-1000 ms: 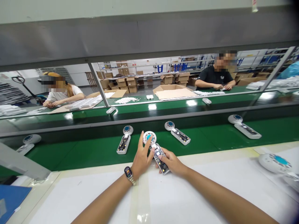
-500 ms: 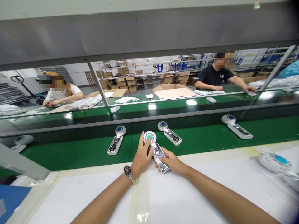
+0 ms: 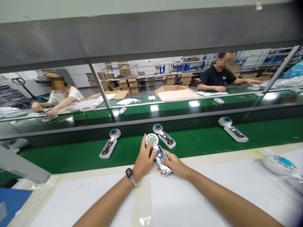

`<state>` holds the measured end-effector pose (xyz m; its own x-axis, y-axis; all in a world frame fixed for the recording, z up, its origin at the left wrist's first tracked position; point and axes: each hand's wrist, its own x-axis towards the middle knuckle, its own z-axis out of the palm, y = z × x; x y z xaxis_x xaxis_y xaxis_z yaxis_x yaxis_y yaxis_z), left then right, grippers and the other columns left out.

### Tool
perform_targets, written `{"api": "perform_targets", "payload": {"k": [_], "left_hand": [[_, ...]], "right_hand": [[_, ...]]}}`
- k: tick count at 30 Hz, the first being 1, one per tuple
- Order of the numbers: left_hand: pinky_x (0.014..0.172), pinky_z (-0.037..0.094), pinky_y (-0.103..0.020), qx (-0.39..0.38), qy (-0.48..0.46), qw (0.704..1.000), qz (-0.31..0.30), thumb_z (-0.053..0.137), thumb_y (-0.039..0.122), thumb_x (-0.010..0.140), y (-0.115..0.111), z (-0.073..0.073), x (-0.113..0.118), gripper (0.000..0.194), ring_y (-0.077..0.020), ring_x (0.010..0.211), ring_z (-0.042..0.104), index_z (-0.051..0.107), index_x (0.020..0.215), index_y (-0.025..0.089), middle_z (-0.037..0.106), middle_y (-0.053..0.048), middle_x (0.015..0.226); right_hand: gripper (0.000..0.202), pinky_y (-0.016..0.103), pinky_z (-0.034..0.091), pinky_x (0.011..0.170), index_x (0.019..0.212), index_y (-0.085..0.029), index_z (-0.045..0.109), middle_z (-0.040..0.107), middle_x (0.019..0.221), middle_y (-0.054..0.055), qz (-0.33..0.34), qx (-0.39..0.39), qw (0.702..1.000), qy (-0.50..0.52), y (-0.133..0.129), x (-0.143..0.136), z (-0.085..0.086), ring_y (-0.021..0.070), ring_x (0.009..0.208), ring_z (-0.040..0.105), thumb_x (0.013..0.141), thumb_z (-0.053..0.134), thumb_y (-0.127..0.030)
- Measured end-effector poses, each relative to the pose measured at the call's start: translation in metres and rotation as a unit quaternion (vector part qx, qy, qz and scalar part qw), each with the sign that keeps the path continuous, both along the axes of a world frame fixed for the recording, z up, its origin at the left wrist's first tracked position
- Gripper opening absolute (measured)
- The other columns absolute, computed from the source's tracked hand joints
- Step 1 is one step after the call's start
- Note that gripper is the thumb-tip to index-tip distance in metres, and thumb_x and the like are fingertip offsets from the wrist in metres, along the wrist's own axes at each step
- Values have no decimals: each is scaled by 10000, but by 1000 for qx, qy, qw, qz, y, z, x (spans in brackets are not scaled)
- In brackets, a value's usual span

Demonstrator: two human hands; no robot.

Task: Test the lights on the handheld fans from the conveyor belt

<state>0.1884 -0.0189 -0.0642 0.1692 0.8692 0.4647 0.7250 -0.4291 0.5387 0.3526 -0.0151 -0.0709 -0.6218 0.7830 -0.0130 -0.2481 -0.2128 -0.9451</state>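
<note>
Both of my hands hold one white handheld fan just over the near edge of the green belt. Its round slotted head [image 3: 151, 140] has a teal centre, and its open handle [image 3: 162, 161] shows a circuit board. My left hand [image 3: 144, 157] has its fingers on the head and its thumb at the neck. Around the handle's lower part closes my right hand [image 3: 174, 163], thumb on top and fingertips underneath. Just behind lies another open fan [image 3: 167, 139] on the belt. A similar fan [image 3: 108, 148] lies to the left.
More fans lie on the green belt [image 3: 189, 148], one fan [image 3: 236, 134] to the right. A fan [image 3: 280, 165] rests on the white worktop [image 3: 201, 195]. At left are a post [image 3: 26, 164] and a blue sheet [image 3: 13, 201]. Two co-workers sit across, behind a rail [image 3: 132, 121].
The fans on the near belt have shifted left, while parts on the far belt have moved right. My hands and the held fan stay nearly still. The left co-worker's hands have spread apart.
</note>
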Motion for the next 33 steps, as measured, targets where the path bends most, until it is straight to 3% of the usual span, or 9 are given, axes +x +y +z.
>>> {"api": "perform_targets", "payload": {"k": [13, 20, 25, 30, 33], "left_hand": [[1068, 258, -418, -18, -9, 1000, 3, 322, 345, 909, 0, 1, 1, 482, -243, 1341, 151, 212, 1374, 289, 0, -41, 1480], [1056, 279, -410, -19, -22, 1000, 6, 322, 361, 907, 1, 0, 1, 501, -238, 1342, 150, 182, 1380, 274, 56, -54, 1475], [1061, 267, -423, -11, -32, 999, 4, 366, 346, 894, 3, -6, 0, 605, -225, 1319, 226, 50, 1392, 210, 228, -120, 1426], [1039, 294, -435, -4, 17, 999, 30, 402, 300, 871, 7, -15, -3, 413, -251, 1292, 277, 332, 1259, 178, 232, -134, 1408], [999, 340, -438, -26, 40, 997, 64, 440, 281, 842, 9, -18, -5, 329, -274, 1250, 338, 424, 1153, 174, 250, -139, 1386]], "right_hand": [[522, 290, 505, 543, 1122, -195, 424, 599, 750, 8, -1, -7, 1000, -9, -2, 2, 2, 163, 649, 618, 691, 650, -384], [511, 291, 503, 524, 1115, -198, 436, 596, 756, 5, -19, -9, 1000, 2, 0, -2, 1, 170, 640, 622, 685, 652, -371], [530, 252, 477, 526, 1136, -196, 436, 624, 773, 8, -101, -9, 994, 39, 6, 2, -2, 143, 605, 605, 677, 668, -326], [602, 295, 488, 759, 1141, -184, 454, 611, 972, 53, -188, 34, 981, 23, 31, 17, -9, 202, 893, 604, 620, 734, -296], [822, 339, 501, 779, 1288, -182, 317, 509, 1206, 125, -291, 41, 953, -75, 44, 23, -15, 227, 870, 623, 606, 727, -389]]}}
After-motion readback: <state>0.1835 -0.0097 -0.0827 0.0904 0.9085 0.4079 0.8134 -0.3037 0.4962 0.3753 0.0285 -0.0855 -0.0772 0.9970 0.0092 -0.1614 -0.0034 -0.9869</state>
